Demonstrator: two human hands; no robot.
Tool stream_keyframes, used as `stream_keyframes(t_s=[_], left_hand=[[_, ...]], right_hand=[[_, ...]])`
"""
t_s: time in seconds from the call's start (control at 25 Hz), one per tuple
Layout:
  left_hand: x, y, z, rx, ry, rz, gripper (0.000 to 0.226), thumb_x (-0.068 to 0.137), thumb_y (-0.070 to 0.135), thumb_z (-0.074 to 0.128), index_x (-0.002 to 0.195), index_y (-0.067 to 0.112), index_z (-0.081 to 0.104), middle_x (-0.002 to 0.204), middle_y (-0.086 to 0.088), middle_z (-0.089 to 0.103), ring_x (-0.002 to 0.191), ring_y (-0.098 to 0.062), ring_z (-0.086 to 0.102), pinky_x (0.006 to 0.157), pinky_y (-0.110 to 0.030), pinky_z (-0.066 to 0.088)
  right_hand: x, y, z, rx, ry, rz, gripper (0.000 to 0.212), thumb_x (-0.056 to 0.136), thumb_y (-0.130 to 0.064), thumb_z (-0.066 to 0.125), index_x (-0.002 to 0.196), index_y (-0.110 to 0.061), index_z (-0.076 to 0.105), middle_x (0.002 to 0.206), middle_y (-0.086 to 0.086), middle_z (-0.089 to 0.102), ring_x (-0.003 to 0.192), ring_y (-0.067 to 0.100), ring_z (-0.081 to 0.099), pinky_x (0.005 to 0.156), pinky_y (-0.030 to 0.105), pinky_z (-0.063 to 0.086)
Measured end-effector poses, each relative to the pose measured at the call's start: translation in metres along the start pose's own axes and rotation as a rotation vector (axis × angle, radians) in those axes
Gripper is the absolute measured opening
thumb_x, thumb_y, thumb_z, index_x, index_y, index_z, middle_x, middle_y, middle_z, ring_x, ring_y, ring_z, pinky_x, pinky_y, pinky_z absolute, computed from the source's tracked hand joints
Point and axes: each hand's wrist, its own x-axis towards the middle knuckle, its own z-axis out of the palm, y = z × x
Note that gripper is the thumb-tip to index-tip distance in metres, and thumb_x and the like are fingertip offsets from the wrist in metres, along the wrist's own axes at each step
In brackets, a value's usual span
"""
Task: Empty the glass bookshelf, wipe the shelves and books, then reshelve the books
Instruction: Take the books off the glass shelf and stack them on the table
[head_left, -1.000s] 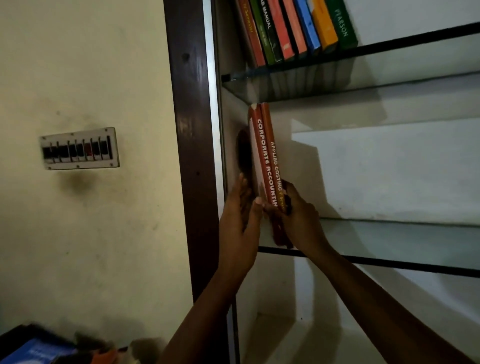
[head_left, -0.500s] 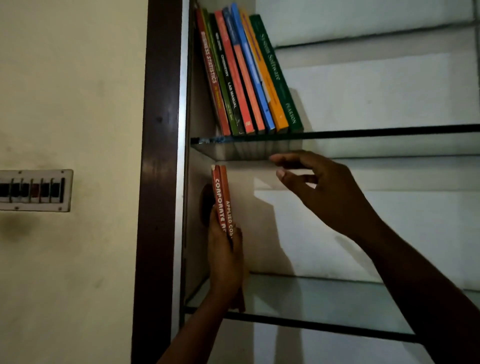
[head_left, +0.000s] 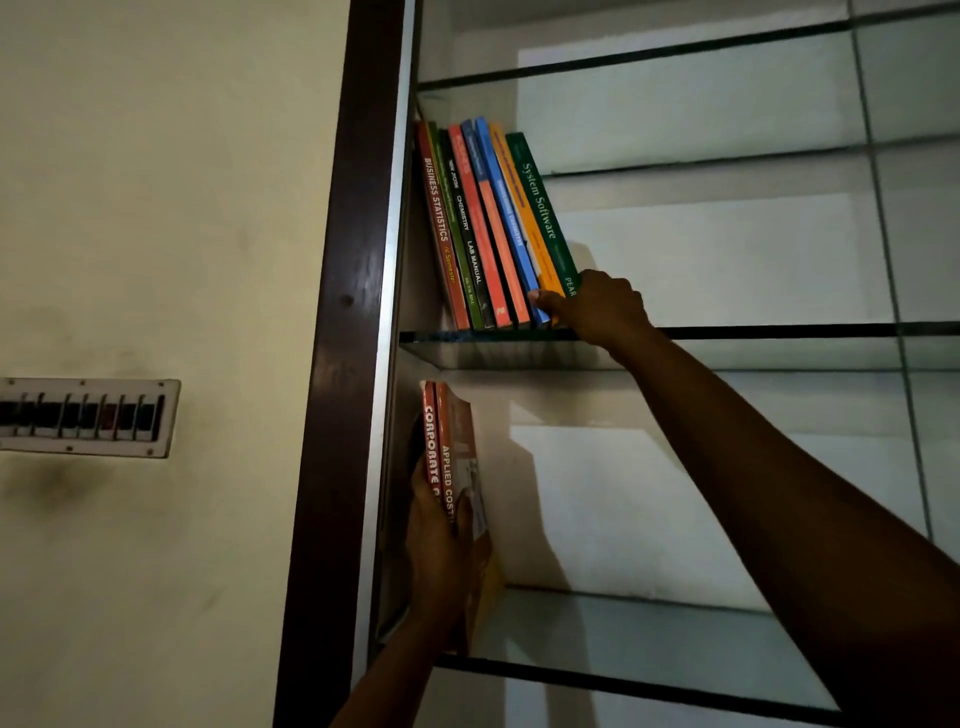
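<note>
Middle glass shelf (head_left: 753, 331): a row of books (head_left: 483, 228) stands at the left end against the dark wooden frame (head_left: 343, 312), all leaning leftward at the top. The green book (head_left: 540, 208), spine reading "System Software", closes the row on the right. The right hand (head_left: 597, 306) is at the foot of this book, fingers curled round its right side and thumb laid across the neighbouring yellow and blue spines, clamped on that end of the row. Lower glass shelf (head_left: 649, 639): two orange books (head_left: 448, 441), marked "Corporate" and "Applied Cost", stand upright at the far left beside the frame. The left hand (head_left: 441, 561) holds them low down, fingers wrapped over the spines and onto the right cover. The top shelf (head_left: 649, 52) is partly in view. A switch panel (head_left: 83, 418) is fixed on the cream wall (head_left: 156, 182) left of the frame.
</note>
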Motion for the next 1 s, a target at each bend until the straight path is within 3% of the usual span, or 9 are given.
stream_keyframes(t_s=[0.16, 0.24, 0.32, 0.36, 0.44, 0.56, 0.68, 0.84, 1.0], left_hand=[[0.000, -0.002, 0.001, -0.019, -0.009, -0.008, 0.077, 0.079, 0.037, 0.054, 0.147, 0.024, 0.019, 0.139, -0.008, 0.044, 0.127, -0.029, 0.045, 0.096, -0.059, 0.043], [0.001, -0.003, 0.001, -0.009, -0.002, -0.014, 0.080, 0.076, 0.041, 0.052, 0.147, 0.025, 0.019, 0.139, -0.008, 0.044, 0.126, -0.029, 0.046, 0.096, -0.059, 0.043], [0.002, -0.003, 0.004, -0.008, 0.011, -0.026, 0.075, 0.082, 0.031, 0.054, 0.147, 0.024, 0.019, 0.139, -0.009, 0.044, 0.126, -0.032, 0.046, 0.096, -0.060, 0.043], [0.002, -0.002, 0.006, -0.003, 0.014, -0.026, 0.074, 0.082, 0.025, 0.056, 0.147, 0.022, 0.020, 0.139, -0.011, 0.044, 0.126, -0.032, 0.045, 0.096, -0.060, 0.042], [0.001, -0.002, 0.010, -0.005, 0.023, -0.021, 0.074, 0.082, 0.021, 0.057, 0.147, 0.017, 0.023, 0.138, -0.012, 0.045, 0.126, -0.032, 0.046, 0.097, -0.059, 0.041], [0.001, -0.001, 0.010, -0.042, 0.027, -0.025, 0.068, 0.087, 0.014, 0.057, 0.147, 0.017, 0.023, 0.138, -0.012, 0.044, 0.127, -0.032, 0.045, 0.099, -0.058, 0.040], [0.004, -0.002, 0.008, -0.066, 0.005, -0.041, 0.068, 0.089, 0.014, 0.057, 0.147, 0.019, 0.021, 0.139, -0.011, 0.042, 0.127, -0.031, 0.044, 0.100, -0.055, 0.040], [0.005, -0.003, 0.010, -0.068, 0.028, -0.020, 0.064, 0.091, 0.013, 0.055, 0.146, 0.018, 0.025, 0.139, -0.010, 0.044, 0.127, -0.029, 0.044, 0.101, -0.049, 0.040], [0.005, -0.003, 0.013, -0.061, 0.023, -0.031, 0.061, 0.091, 0.014, 0.055, 0.145, 0.016, 0.027, 0.138, -0.011, 0.045, 0.126, -0.029, 0.044, 0.102, -0.048, 0.039]], right_hand=[[-0.012, 0.000, -0.009, 0.072, 0.160, 0.017, 0.060, 0.071, -0.054, 0.072, 0.109, -0.008, 0.065, 0.105, 0.012, 0.067, 0.095, 0.027, 0.064, 0.064, 0.027, 0.043], [-0.014, 0.011, -0.015, 0.187, 0.251, 0.009, 0.039, 0.072, -0.042, 0.077, 0.099, -0.014, 0.072, 0.094, 0.007, 0.072, 0.087, 0.023, 0.067, 0.068, 0.028, 0.051], [-0.011, 0.024, -0.026, 0.288, 0.298, 0.010, 0.015, 0.075, -0.032, 0.074, 0.084, -0.021, 0.075, 0.081, 0.002, 0.073, 0.078, 0.018, 0.069, 0.073, 0.034, 0.056], [-0.011, 0.027, -0.030, 0.285, 0.290, 0.002, 0.014, 0.077, -0.034, 0.073, 0.084, -0.022, 0.073, 0.082, 0.001, 0.073, 0.079, 0.016, 0.069, 0.074, 0.034, 0.056], [-0.010, 0.027, -0.031, 0.191, 0.221, -0.022, 0.037, 0.079, -0.048, 0.067, 0.102, -0.018, 0.066, 0.099, 0.003, 0.071, 0.094, 0.018, 0.065, 0.077, 0.029, 0.050], [-0.005, 0.009, -0.012, 0.131, -0.049, -0.015, 0.070, 0.081, -0.059, 0.057, 0.131, -0.011, 0.045, 0.128, 0.014, 0.056, 0.113, 0.027, 0.055, 0.081, 0.026, 0.044], [0.003, -0.001, -0.003, 0.096, -0.020, 0.002, 0.071, 0.078, -0.062, 0.058, 0.122, -0.006, 0.055, 0.117, 0.015, 0.062, 0.101, 0.026, 0.061, 0.063, 0.022, 0.042], [0.001, 0.001, -0.016, 0.067, 0.069, -0.004, 0.068, 0.071, -0.055, 0.071, 0.116, -0.005, 0.059, 0.110, 0.015, 0.065, 0.094, 0.026, 0.064, 0.064, 0.024, 0.045], [-0.010, 0.000, -0.027, 0.070, 0.109, -0.074, 0.044, 0.082, -0.037, 0.068, 0.114, -0.008, 0.062, 0.109, 0.013, 0.066, 0.091, 0.024, 0.062, 0.062, 0.022, 0.041]])
